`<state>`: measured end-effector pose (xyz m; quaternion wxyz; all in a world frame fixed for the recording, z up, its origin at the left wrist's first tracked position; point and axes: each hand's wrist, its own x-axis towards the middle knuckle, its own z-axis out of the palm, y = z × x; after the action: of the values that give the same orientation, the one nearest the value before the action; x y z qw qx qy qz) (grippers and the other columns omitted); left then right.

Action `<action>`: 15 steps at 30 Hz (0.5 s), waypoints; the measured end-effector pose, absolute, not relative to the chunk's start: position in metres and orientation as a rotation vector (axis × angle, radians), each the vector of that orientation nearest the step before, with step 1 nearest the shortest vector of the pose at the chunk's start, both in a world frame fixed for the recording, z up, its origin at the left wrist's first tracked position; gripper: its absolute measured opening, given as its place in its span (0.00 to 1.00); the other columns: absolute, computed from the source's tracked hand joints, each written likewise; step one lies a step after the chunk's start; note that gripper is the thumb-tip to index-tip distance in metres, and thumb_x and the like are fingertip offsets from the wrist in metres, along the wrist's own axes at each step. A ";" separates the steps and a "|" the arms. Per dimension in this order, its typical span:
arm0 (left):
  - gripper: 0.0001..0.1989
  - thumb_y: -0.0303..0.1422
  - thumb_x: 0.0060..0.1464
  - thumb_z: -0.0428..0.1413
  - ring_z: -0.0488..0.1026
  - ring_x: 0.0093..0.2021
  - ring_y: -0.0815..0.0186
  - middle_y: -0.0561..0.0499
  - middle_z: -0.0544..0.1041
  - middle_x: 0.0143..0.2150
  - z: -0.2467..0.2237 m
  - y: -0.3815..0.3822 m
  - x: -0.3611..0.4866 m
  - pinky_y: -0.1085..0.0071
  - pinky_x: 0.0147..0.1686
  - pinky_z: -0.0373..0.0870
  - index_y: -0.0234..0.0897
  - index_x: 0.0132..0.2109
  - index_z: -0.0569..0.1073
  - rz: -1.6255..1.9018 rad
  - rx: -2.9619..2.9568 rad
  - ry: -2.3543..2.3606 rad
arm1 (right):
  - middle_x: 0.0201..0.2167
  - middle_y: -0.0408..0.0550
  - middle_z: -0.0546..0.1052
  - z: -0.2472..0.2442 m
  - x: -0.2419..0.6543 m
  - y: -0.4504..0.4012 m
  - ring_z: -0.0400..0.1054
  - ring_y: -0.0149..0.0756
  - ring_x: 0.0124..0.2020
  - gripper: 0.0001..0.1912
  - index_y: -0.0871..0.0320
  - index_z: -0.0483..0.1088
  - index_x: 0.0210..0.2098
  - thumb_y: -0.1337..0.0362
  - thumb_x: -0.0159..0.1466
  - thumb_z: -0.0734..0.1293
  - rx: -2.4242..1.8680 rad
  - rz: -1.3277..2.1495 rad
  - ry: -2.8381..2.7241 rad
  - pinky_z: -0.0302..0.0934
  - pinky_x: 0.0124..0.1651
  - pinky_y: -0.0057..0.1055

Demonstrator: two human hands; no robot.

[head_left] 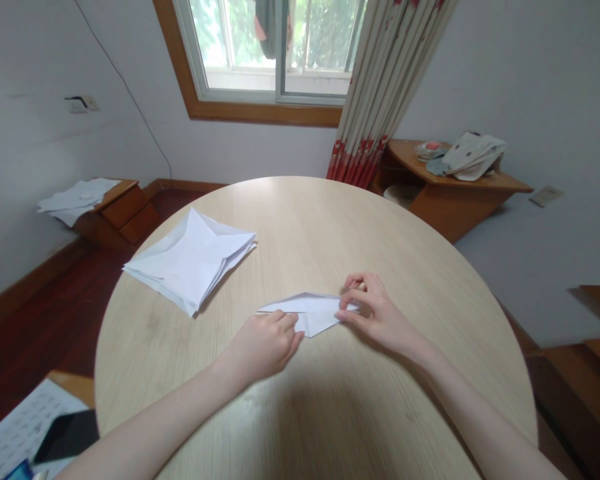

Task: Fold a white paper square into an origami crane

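Grip of the right hand (pixel 377 313) is narrow, thumb and fingers pinching the right end of the folded paper (pixel 315 304). The left hand (pixel 267 340), fingers curled, touches the folded paper's left part; I cannot tell whether it pinches. Beneath the folded paper is the round surface (pixel 320 233). Left of the folded paper, farther away, sits a paper stack (pixel 195 260).
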<state>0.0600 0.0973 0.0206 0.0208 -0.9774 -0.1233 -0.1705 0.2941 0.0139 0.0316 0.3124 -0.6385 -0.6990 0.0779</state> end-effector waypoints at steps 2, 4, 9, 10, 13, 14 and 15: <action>0.16 0.32 0.65 0.45 0.75 0.31 0.62 0.46 0.77 0.32 0.020 0.097 0.060 0.70 0.26 0.68 0.32 0.33 0.74 -0.549 -3.000 -0.395 | 0.41 0.50 0.68 0.031 0.294 0.015 0.66 0.39 0.41 0.08 0.56 0.70 0.28 0.61 0.62 0.65 -1.656 0.369 -1.759 0.62 0.42 0.36; 0.17 0.32 0.65 0.44 0.73 0.28 0.63 0.47 0.76 0.28 0.020 0.096 0.061 0.70 0.23 0.65 0.33 0.31 0.72 -0.574 -2.960 -0.394 | 0.38 0.49 0.71 0.030 0.293 0.016 0.67 0.36 0.36 0.09 0.57 0.70 0.27 0.60 0.63 0.64 -1.638 0.486 -1.680 0.62 0.37 0.33; 0.17 0.31 0.65 0.45 0.70 0.24 0.65 0.49 0.73 0.25 0.017 0.094 0.064 0.71 0.20 0.59 0.34 0.28 0.70 -0.674 -2.886 -0.344 | 0.28 0.43 0.72 0.023 0.286 0.019 0.66 0.33 0.28 0.09 0.56 0.70 0.32 0.57 0.59 0.67 -1.620 0.676 -1.382 0.60 0.32 0.30; 0.17 0.31 0.64 0.45 0.70 0.23 0.65 0.50 0.73 0.24 0.017 0.094 0.064 0.71 0.20 0.59 0.34 0.28 0.70 -0.695 -2.882 -0.327 | 0.28 0.42 0.72 0.020 0.284 0.020 0.66 0.32 0.27 0.11 0.56 0.69 0.36 0.57 0.58 0.69 -1.587 0.718 -1.295 0.60 0.31 0.30; 0.17 0.31 0.63 0.46 0.70 0.23 0.65 0.50 0.72 0.23 0.017 0.089 0.064 0.71 0.19 0.58 0.34 0.27 0.69 -0.721 -2.898 -0.268 | 0.31 0.42 0.74 0.014 0.278 0.023 0.69 0.33 0.28 0.28 0.54 0.63 0.51 0.56 0.53 0.72 -1.420 0.837 -1.033 0.65 0.32 0.32; 0.17 0.31 0.63 0.46 0.70 0.23 0.65 0.49 0.72 0.23 0.017 0.087 0.064 0.71 0.19 0.59 0.34 0.27 0.69 -0.718 -2.906 -0.252 | 0.31 0.42 0.74 0.012 0.277 0.024 0.70 0.33 0.28 0.31 0.54 0.62 0.52 0.56 0.52 0.73 -1.385 0.870 -0.968 0.66 0.32 0.32; 0.17 0.31 0.63 0.46 0.70 0.23 0.65 0.49 0.72 0.23 0.018 0.085 0.064 0.71 0.19 0.59 0.34 0.27 0.69 -0.711 -2.913 -0.237 | 0.30 0.42 0.75 0.011 0.276 0.025 0.70 0.33 0.28 0.31 0.55 0.63 0.52 0.56 0.51 0.74 -1.371 0.902 -0.923 0.67 0.33 0.33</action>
<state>0.0638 0.0853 0.0175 0.0670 -0.9663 -0.0787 -0.2359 0.2756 0.0252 0.0113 0.5887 -0.5885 -0.3965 0.3872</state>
